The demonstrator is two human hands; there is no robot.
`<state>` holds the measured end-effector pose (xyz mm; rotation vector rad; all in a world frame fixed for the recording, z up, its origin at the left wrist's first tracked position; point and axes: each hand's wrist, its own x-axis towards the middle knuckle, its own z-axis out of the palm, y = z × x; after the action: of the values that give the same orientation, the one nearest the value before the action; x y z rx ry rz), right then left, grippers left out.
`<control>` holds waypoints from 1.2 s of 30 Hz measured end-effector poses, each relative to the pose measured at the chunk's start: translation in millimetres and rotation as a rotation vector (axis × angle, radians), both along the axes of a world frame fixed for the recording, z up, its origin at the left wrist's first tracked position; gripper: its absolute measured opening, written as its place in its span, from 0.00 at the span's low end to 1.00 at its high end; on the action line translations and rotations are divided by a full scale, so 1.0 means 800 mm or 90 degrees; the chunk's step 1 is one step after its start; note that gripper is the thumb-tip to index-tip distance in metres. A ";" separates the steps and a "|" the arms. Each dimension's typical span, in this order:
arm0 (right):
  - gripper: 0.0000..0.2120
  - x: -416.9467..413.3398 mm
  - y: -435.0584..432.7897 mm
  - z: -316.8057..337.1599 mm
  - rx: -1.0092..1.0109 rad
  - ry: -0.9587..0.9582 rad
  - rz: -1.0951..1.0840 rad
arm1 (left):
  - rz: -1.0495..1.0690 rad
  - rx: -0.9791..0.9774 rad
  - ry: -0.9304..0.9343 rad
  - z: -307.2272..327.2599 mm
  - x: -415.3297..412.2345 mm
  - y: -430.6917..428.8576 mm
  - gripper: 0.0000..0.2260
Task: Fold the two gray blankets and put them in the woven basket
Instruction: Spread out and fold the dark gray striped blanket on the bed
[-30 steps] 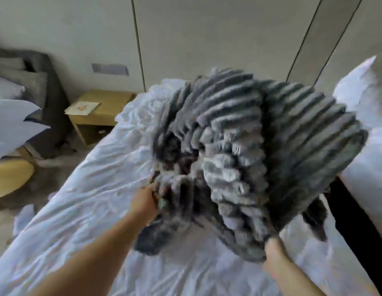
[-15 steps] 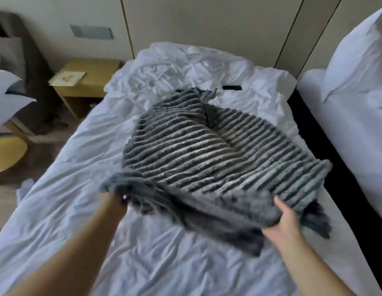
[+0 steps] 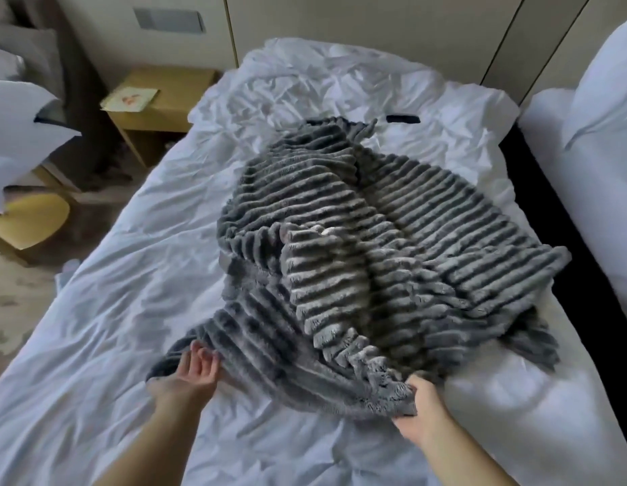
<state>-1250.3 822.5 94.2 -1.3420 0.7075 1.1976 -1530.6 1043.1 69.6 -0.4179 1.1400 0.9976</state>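
Gray blanket (image 3: 375, 254) lies rumpled on the white bed (image 3: 112, 327); folding not yet begun, woven basket not in view.

Left to right: a wooden nightstand (image 3: 154, 110) stands beside the bed, clear of the work. The left hand (image 3: 192, 371) is palm up, fingers spread and slack, touching the near-left corner of the blanket without gripping it. The blanket lies bunched at its centre, one layer doubled over on itself, far edge trailing toward a small dark object (image 3: 403, 118) on the sheet. The right hand (image 3: 418, 412) is closed on the near-right edge, fabric pinched under the thumb. Judgement: the left hand should secure its corner, both hands then draw the near edge taut and flatten the central ridge before any fold, or the layers will stack unevenly. Only one blanket is visible.
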 end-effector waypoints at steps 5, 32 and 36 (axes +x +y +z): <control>0.17 0.019 0.022 0.054 0.141 -0.009 -0.104 | -0.389 0.028 0.146 0.032 0.031 -0.023 0.12; 0.10 0.155 0.077 0.137 -0.054 -0.261 0.175 | -0.512 0.103 0.362 0.122 0.105 0.000 0.02; 0.08 0.154 0.074 0.141 -0.136 -0.315 0.367 | -0.709 0.187 0.493 0.123 0.093 0.019 0.08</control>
<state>-1127.0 881.8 207.1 -2.0146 0.0854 1.1687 -1456.1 1058.5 168.1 0.8626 1.5724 0.2741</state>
